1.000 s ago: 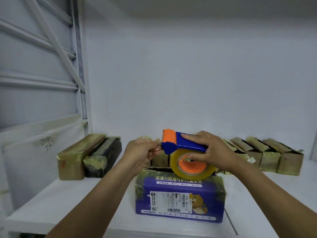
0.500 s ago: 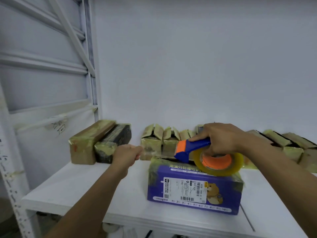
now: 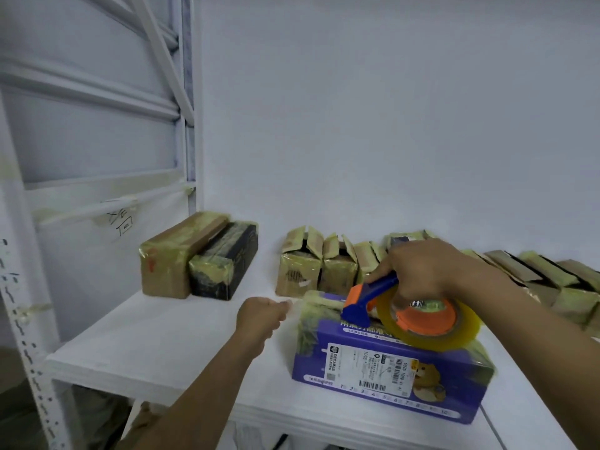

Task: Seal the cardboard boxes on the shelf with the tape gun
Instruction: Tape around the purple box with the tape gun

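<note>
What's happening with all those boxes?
A person is taping a purple cardboard box shut on the white shelf. The right hand grips the blue-and-orange tape gun on the box's top, while the left hand seems to pinch the clear tape just past its left edge. Open brown cardboard boxes wait behind.

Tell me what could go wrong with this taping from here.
1. The purple box sits near the front edge of the shelf, and only the tape gun in the right hand weighs on it; a sideways pull may slide it off.
2. The left hand seems to pinch the tape end in free air beside the box; it may twist or crease before it sticks down.
</note>
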